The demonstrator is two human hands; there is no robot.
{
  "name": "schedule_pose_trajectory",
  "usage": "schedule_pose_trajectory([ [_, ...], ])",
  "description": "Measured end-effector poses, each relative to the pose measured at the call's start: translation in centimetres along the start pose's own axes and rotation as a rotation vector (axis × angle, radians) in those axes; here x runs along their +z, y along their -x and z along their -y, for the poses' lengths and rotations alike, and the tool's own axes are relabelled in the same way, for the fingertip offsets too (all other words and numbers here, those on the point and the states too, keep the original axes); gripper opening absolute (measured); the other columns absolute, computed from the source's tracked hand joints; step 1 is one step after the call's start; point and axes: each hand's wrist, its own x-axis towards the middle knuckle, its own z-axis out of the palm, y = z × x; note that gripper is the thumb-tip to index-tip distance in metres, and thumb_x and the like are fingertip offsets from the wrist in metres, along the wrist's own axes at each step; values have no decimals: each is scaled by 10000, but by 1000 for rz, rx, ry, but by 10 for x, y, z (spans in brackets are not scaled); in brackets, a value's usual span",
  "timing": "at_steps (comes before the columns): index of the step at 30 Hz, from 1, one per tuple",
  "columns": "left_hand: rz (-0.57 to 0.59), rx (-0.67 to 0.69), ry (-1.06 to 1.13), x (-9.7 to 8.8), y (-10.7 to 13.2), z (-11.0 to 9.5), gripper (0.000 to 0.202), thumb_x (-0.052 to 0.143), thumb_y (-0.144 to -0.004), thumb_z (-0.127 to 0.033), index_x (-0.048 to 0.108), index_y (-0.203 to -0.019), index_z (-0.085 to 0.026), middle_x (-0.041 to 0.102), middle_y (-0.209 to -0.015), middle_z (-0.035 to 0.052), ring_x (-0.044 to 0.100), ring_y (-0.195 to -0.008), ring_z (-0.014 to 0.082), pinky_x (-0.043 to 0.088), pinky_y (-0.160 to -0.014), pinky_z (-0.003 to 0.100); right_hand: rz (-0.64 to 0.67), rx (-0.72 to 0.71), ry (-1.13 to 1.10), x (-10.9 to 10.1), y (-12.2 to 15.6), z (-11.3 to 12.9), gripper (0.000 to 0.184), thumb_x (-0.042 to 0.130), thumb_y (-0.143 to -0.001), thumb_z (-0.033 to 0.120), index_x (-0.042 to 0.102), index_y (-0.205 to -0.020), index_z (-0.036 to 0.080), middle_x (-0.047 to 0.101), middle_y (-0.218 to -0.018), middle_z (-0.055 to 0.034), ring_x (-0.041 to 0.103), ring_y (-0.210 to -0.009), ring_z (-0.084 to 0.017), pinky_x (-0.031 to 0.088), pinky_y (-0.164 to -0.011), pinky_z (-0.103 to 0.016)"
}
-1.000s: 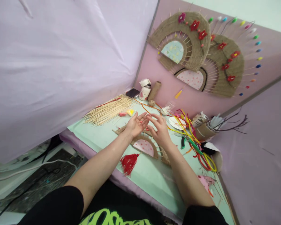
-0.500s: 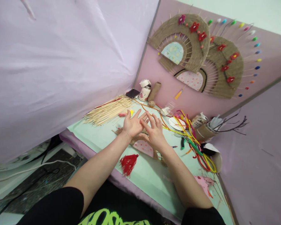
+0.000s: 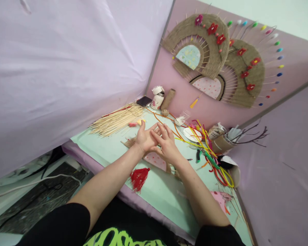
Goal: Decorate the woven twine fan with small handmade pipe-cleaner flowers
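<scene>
My left hand (image 3: 146,137) is open, palm turned up, with its thumb raised. Across its palm and fingers lie the fingers of my right hand (image 3: 166,140), which is also open, back upward. I see nothing held in either. Both hover above a woven twine fan piece (image 3: 155,161) with a pink dotted half-round centre, and they hide much of it. A red tassel (image 3: 139,179) rests on the table just in front of that piece.
Thin bamboo sticks (image 3: 116,119) are piled at the back left near a phone (image 3: 144,101). Green-handled pliers (image 3: 211,160) and coloured pipe cleaners (image 3: 204,136) lie to the right, before a cardboard holder (image 3: 222,143). Finished fans (image 3: 218,44) hang on the pink wall.
My right fingers have slid further over the left palm, and the two hands overlap more. The view has shifted slightly.
</scene>
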Motion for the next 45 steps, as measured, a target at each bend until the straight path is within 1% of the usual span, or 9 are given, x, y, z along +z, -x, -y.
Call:
schedule_pose_trajectory([
  [4,-26,85,5,-3,-1,-2,690,323,-872,-681,467,-1310,-168,600,-1249,192,623,-1102,277,537,-852,419,11,-23,-24,-2,1,-2,611,530,-857,601,544,-1347,237,228,-1583,-123,121,-1463,-333,265,-1129,-574],
  [9,27,-4,-11,-4,-2,-1,783,280,-859,-719,467,-1304,-103,595,-1240,228,625,-1096,288,532,-863,414,-18,-4,-37,-1,0,-4,663,541,-845,610,524,-1369,204,235,-1578,-142,132,-1457,-343,262,-1134,-573],
  [14,-8,64,12,-4,-2,-3,709,294,-871,-696,467,-1308,-166,602,-1249,188,620,-1113,276,528,-869,422,-18,-37,-34,-3,0,-4,557,560,-849,580,588,-1303,257,254,-1578,-105,146,-1457,-335,275,-1125,-582],
  [19,6,-29,5,-2,0,0,751,297,-850,-727,509,-1257,-132,616,-1196,212,623,-1091,306,530,-852,448,-27,9,-18,-3,0,-3,625,552,-852,586,539,-1358,219,260,-1571,-131,155,-1453,-345,271,-1131,-578],
  [25,-23,42,-3,0,0,-1,683,304,-866,-698,502,-1261,-177,604,-1227,192,610,-1111,291,535,-825,437,-24,8,-29,-5,1,-6,560,560,-856,563,586,-1308,234,259,-1577,-111,142,-1457,-342,287,-1123,-579],
  [30,36,-42,-35,-3,0,1,712,307,-862,-702,528,-1228,-133,602,-1224,218,611,-1107,311,527,-841,446,9,3,-40,-6,1,-3,636,551,-848,594,528,-1368,230,246,-1580,-117,161,-1452,-343,277,-1130,-573],
  [35,12,35,-34,-2,0,-3,691,307,-869,-695,510,-1263,-166,592,-1260,199,622,-1093,277,535,-810,404,-11,3,-42,-6,1,-6,587,519,-867,594,568,-1325,230,291,-1562,-114,152,-1457,-331,280,-1129,-568],
  [40,-9,-37,-19,-3,-1,2,698,324,-867,-687,523,-1257,-144,596,-1252,212,625,-1085,307,523,-853,470,9,7,-26,-4,0,-2,640,543,-848,603,533,-1362,221,289,-1562,-127,176,-1444,-348,269,-1128,-575],
  [45,-23,47,21,-6,-3,0,695,308,-876,-682,511,-1269,-146,599,-1250,208,623,-1096,276,542,-818,393,10,15,-11,-2,1,-4,605,530,-860,596,549,-1346,235,290,-1560,-127,175,-1444,-347,267,-1117,-585],
])
